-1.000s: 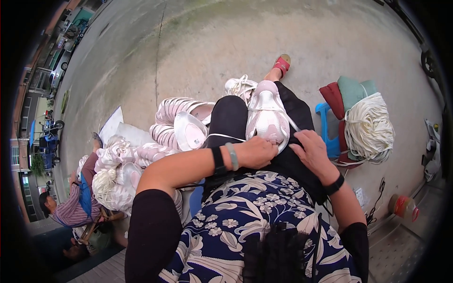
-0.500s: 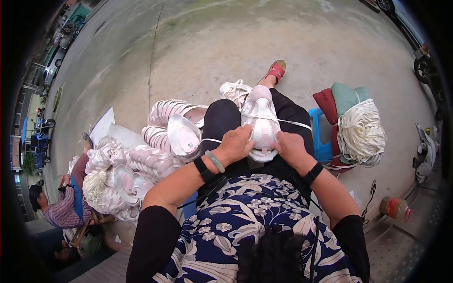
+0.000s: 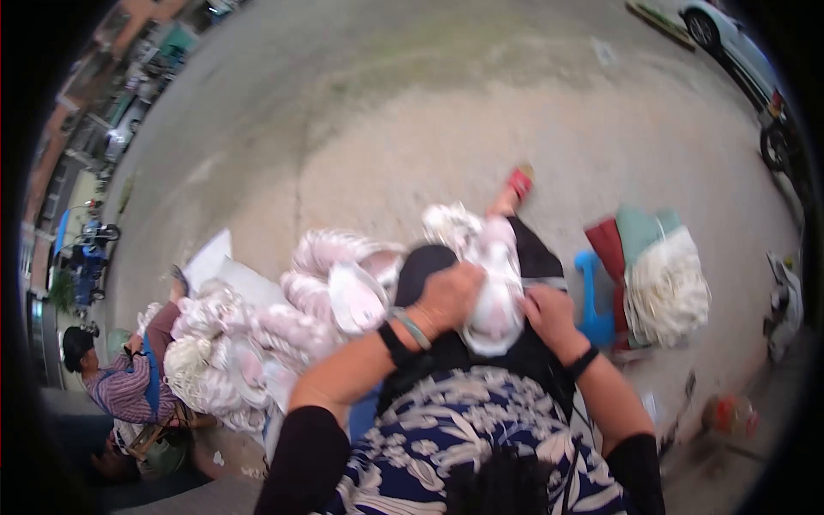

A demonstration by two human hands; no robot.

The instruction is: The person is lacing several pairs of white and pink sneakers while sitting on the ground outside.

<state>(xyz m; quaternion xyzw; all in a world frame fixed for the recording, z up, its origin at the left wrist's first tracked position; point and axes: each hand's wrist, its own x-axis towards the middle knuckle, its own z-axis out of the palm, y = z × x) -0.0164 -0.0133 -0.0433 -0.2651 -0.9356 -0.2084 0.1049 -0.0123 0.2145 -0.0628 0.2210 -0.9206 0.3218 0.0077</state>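
Note:
A pale pink and white shoe upper [image 3: 498, 292] lies lengthwise over my lap, between my thighs. My left hand [image 3: 451, 296] is closed beside its left edge, knuckles up; what its fingers hold is hidden and blurred. At the opposite edge, my right hand [image 3: 548, 316] has its fingertips pinched against the upper. A white lace [image 3: 545, 281] crosses my right thigh just beyond that hand. Past my knees sits a bunch of white laces [image 3: 452, 225], smeared by motion.
Stacked pink and white shoe uppers [image 3: 343, 279] lie left, with a heap of more [image 3: 249, 352]. At right, a white lace bundle [image 3: 668, 287] rests by red and green cloth, near a blue stool [image 3: 592, 296]. A bottle [image 3: 730, 416] lies lower right. Another person [image 3: 133, 378] sits far left.
My hands have moved slightly apart, the left one lifting off the upper's edge. The whole view has shifted, so everything appears lower and somewhat to the right, with more blur.

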